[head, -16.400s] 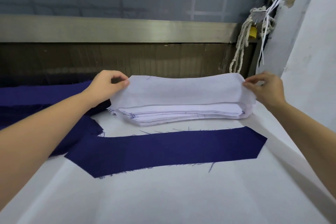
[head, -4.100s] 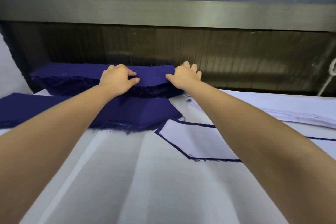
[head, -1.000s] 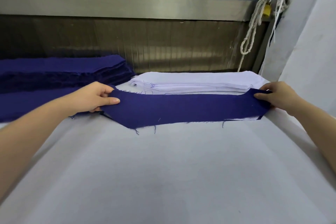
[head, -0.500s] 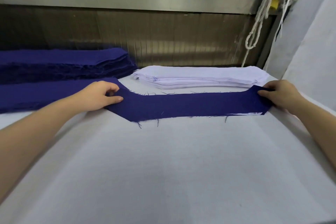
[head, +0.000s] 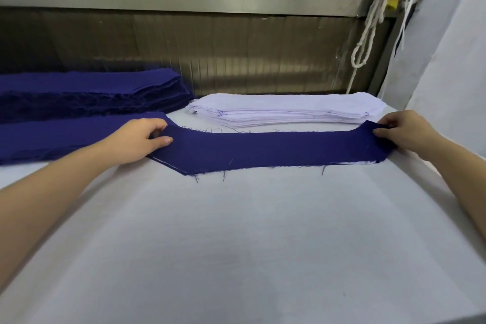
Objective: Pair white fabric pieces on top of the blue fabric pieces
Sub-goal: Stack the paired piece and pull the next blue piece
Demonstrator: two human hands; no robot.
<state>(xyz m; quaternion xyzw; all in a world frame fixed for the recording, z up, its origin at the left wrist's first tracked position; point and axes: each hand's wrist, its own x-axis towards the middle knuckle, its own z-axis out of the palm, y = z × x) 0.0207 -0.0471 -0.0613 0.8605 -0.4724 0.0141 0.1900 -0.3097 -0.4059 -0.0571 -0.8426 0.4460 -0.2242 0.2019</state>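
Squarely between the grips — blue fabric piece (head: 276, 148), ends pinched in left hand (head: 136, 139) and right hand (head: 405, 131).

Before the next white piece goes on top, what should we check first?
1. The long dark blue fabric strip lies flat on the white table cover: ok.
2. The stack of white fabric pieces sits close behind it: ok.
3. Hands free to fetch a piece: not ok; the left hand and right hand each grip an end of the strip.
4. Top of the strip bare: ok.
5. Strip lined up with the white sliver peeking from under its near edge: cannot tell.
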